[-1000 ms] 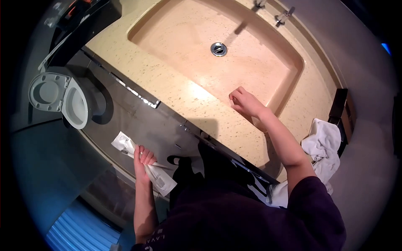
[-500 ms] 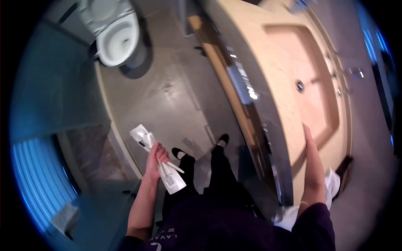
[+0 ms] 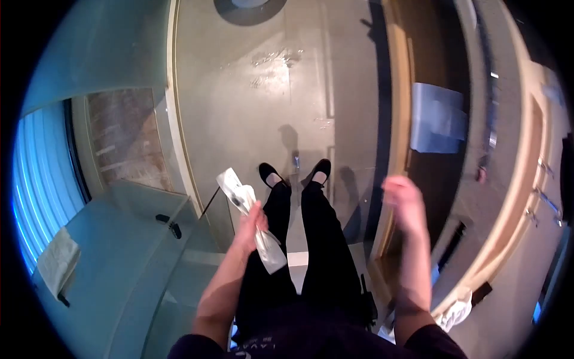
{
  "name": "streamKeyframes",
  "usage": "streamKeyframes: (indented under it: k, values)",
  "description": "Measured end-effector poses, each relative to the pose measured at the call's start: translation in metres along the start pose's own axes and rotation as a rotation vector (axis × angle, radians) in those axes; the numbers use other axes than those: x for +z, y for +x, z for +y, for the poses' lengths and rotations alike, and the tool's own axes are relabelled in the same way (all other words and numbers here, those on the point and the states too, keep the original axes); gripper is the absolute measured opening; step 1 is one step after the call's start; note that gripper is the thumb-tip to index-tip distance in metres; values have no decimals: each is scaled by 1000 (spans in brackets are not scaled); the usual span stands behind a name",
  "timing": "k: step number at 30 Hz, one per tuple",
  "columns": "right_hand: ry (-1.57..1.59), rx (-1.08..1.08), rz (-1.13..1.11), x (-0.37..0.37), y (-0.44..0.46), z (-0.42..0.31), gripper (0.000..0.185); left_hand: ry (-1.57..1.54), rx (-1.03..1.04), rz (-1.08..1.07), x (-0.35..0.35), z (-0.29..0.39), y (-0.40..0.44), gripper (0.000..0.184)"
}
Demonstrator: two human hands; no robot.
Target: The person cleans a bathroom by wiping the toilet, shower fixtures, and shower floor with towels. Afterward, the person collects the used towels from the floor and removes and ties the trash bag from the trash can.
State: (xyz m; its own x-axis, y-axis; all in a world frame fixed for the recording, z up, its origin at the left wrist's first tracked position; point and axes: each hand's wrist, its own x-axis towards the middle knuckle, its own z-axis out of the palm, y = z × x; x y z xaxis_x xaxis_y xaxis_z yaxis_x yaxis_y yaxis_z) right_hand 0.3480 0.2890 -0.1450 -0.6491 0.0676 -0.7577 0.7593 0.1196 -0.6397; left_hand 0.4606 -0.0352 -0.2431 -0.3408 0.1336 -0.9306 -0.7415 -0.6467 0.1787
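White and rounded, the toilet base (image 3: 250, 2) is cut off by the upper edge. Motion blur softens the bare right hand (image 3: 406, 204); its fingers look bent, but whether it is open or closed cannot be told. The crumpled white cloth (image 3: 458, 311), lower right, is partly hidden by the right arm. The bare left hand (image 3: 253, 224) grips the elongated bundle of flat, white, glossy packets (image 3: 271, 251) around its middle, concealing how many there are. Both ends project: the upper, leaning left above the grey floor (image 3: 221, 113), bears a small dark mark; the lower, creased, overlaps the black trousers (image 3: 320, 233).
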Motion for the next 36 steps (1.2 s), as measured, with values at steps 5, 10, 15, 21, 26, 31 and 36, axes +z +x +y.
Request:
streamKeyframes:
  k: [5, 10, 15, 21, 26, 31, 36]
  values:
    - [-374, 315, -20, 150, 180, 296, 41, -38, 56, 168, -48, -58, 55, 32]
    - [-806, 388, 200, 223, 263, 392, 58, -237, -56, 204, -80, -99, 90, 19]
    - [-1064, 565, 244, 255, 330, 451, 47, -265, -235, 202, -103, -103, 104, 10]
    - [-852, 321, 260, 232, 293, 432, 32, -256, -202, 180, -94, -115, 122, 17]
    - [-330, 338, 627, 127, 221, 396, 24, -144, -259, 118, -90, -110, 126, 18]
    - [446, 655, 686, -41, 189, 533, 24, -152, -74, 6, -92, -99, 122, 18]
    - [676, 897, 743, -143, 201, 679, 31, -188, 37, 170, -83, -89, 119, 13]
